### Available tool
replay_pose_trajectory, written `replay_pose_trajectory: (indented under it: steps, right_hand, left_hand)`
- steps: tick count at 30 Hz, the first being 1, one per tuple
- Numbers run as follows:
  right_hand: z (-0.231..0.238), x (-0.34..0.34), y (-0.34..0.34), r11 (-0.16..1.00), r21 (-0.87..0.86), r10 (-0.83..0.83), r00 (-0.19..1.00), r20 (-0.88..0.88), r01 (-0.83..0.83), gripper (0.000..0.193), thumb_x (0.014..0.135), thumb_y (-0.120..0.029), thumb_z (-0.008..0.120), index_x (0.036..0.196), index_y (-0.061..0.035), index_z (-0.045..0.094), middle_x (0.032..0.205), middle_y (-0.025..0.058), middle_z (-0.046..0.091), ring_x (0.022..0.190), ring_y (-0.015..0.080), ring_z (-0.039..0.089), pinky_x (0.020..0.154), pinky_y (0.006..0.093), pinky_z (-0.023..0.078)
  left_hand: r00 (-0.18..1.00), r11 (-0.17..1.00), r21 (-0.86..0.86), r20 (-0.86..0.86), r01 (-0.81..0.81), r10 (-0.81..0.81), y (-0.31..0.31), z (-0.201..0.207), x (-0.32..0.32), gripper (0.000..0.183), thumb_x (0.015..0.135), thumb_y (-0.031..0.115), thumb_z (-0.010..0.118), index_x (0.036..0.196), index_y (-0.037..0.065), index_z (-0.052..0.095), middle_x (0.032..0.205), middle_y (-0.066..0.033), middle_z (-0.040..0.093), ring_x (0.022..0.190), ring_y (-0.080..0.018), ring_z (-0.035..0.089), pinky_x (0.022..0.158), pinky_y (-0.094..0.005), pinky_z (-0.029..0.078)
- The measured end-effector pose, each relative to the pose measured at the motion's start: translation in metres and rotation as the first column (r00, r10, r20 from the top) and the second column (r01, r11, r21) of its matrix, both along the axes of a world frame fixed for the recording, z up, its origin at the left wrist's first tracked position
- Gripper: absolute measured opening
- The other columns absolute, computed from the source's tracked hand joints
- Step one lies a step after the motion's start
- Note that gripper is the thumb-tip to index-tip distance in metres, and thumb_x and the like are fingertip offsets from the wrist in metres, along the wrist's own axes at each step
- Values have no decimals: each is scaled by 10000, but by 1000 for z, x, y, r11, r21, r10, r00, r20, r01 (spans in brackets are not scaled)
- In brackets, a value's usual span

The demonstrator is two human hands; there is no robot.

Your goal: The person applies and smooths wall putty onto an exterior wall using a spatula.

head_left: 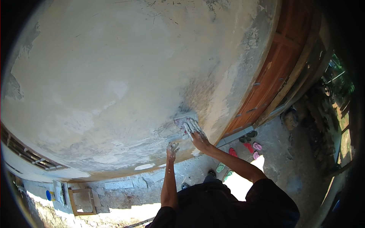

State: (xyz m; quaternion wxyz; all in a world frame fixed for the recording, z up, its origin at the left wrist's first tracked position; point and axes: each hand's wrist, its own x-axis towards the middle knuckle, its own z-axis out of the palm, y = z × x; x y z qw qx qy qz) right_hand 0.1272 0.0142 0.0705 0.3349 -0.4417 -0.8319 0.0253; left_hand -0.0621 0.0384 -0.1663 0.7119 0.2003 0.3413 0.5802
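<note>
**Pad (pixel 181 119) under the right hand (pixel 195 132), left hand (pixel 172 151) lower and apart**

From my end of the feed, I find the pad flat against the wall (pixel 114 72), just below a rough brown patch (pixel 199 93). Its long side seems to run left to right, rising slightly to the right, though the fingers cover too much for me to be sure of its outline.

The right hand is plainly the nearer: it is on the pad. Its fingers reach up and left from the wrist, nearly straight and a little apart, lying across the pad and holding it to the wall. I judge that crosswise lie of fingers over pad to be the relation that matters most. I cannot tell how firmly the thumb grips.

The left hand sits below and left of the pad, smeared white, its fingers loosely bent. I see nothing in it, and I cannot tell whether it touches the wall. From there the pad lies up and to the right.

Farther out, I have the brown door (pixel 262 85) to the right, sandals (pixel 233 152) on the floor (pixel 279 167) below it, and a grille (pixel 32 152) at far left.
</note>
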Motion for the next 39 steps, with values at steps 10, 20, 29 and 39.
replay_pose_trajectory:
  steps: [10, 20, 29, 39]
  right_hand:
    - [178, 7, 39, 976, 167, -142, 990, 21, 137, 495, 689, 5, 530, 1172, 21, 425, 1205, 259, 383, 1134, 380, 369, 942, 431, 308]
    - [-40, 13, -2, 994, 108, -27, 982, 188, 7, 558, 728, 19, 423, 1271, 3, 296, 1323, 218, 246, 1234, 327, 234, 1022, 376, 166]
    - [132, 67, 52, 833, 203, -447, 843, -299, 514, 396, 691, -53, 580, 1061, 54, 486, 1117, 266, 440, 1032, 392, 429, 873, 450, 355]
    - [32, 22, 35, 982, 133, -143, 986, 82, 132, 614, 686, 86, 388, 1280, -57, 320, 1343, 205, 207, 1254, 343, 173, 1030, 390, 144]
  left_hand:
    - [999, 999, -11, -15, 41, -41, 5, 5, 3, 325, 872, 307, 386, 1120, 100, 351, 1155, -124, 381, 1118, -321, 421, 838, -467, 361]
    - [998, 998, 44, -46, 51, -49, 6, 8, -1, 292, 866, 304, 388, 1060, 88, 415, 1110, -91, 439, 1099, -309, 442, 826, -452, 379]
    - [998, 997, 57, -32, 60, -59, 3, 9, -6, 299, 871, 295, 384, 1080, 81, 397, 1157, -123, 402, 1106, -325, 431, 833, -454, 377]
    - [999, 998, 53, -22, 41, -39, 5, 11, -6, 315, 873, 280, 393, 1105, 67, 383, 1175, -131, 401, 1106, -335, 429, 841, -459, 380]
